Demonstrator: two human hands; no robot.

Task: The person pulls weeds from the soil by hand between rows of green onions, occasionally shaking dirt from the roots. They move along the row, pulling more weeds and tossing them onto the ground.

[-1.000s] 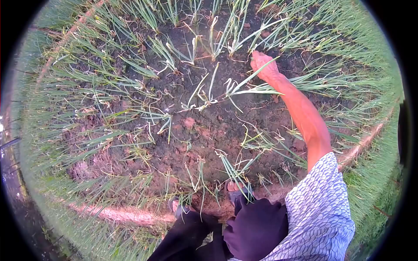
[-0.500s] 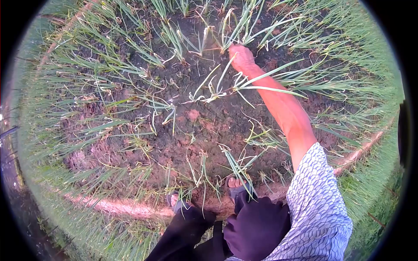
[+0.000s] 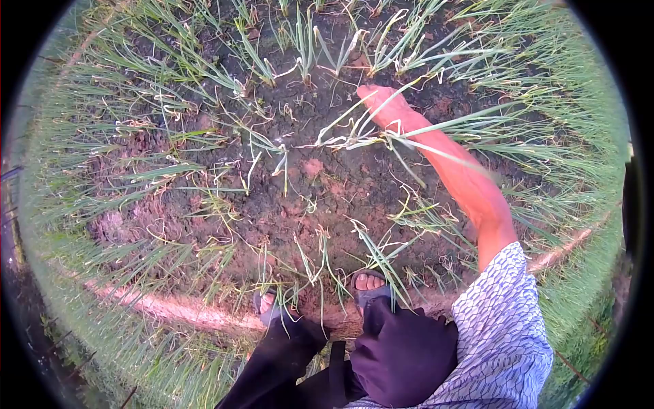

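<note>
My right hand (image 3: 383, 101) reaches low over the dark soil (image 3: 306, 177), at the upper middle of the head view. Its fingers look bent toward the ground, and what they hold, if anything, is too small to make out. Just beyond it stand green, onion-like plants (image 3: 306, 54). A plant with long pale-green leaves (image 3: 354, 136) lies beside and partly across my wrist. My left hand does not show.
Rows of green leafy plants (image 3: 88, 150) surround the soil patch. A raised pinkish earth ridge (image 3: 177, 310) runs behind my feet in dark sandals (image 3: 371, 286). Dark cloth (image 3: 402, 354) covers my legs. Loose leaves lie near my feet.
My right hand sits slightly lower and farther right, apart from the plant base it was at. The view has shifted a little.
</note>
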